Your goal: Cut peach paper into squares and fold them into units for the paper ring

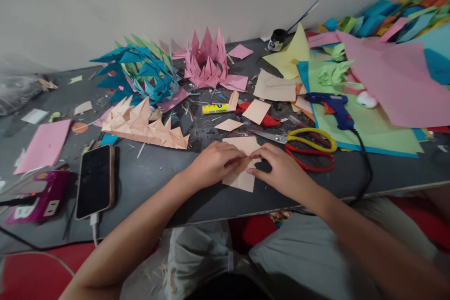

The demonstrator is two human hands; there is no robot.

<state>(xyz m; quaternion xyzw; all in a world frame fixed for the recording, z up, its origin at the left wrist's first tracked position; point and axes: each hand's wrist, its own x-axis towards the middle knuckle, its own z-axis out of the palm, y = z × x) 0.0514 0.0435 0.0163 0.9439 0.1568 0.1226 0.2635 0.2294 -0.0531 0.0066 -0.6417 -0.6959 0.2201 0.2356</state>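
The left hand (214,164) and right hand (281,173) pinch together on the peach paper (242,179), at 9 o'clock from the scissors (309,146) on the surface (158,173); it looks light and floppy, best gripped at its edges.

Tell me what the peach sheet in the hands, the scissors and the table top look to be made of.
The peach sheet, held by the left hand and right hand: thin matte paper, going by its sharp folds. The scissors: shiny metal blades, glossy yellow and red handles, probably plastic. The table top: dark matte board, perhaps painted wood; unclear.
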